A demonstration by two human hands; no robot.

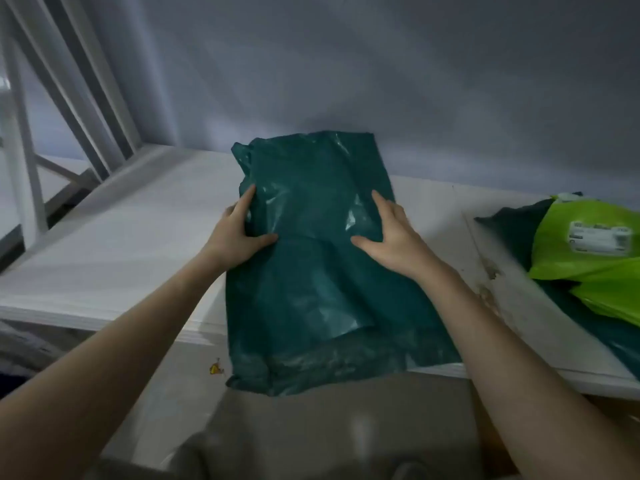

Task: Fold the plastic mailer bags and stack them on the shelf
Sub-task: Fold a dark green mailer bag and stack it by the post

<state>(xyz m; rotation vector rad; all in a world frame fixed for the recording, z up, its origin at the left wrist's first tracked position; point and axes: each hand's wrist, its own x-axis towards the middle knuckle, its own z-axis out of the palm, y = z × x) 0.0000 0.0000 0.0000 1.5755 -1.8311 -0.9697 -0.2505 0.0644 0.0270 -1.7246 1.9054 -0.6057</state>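
A dark green plastic mailer bag (318, 271) lies lengthwise on the white shelf board (131, 258), its near end hanging over the front edge. My left hand (239, 233) presses on the bag's left side with straight fingers and the thumb spread. My right hand (388, 233) lies flat on the bag's right side, fingers pointing away from me. Neither hand curls round the plastic. The bag's far end is crumpled against the wall.
A heap of other mailers lies at the right: a lime green bag with a white label (588, 247) on top of dark green ones (512, 226). White frame bars (69, 98) rise at the left. A small yellow scrap (215, 368) sits below the shelf edge.
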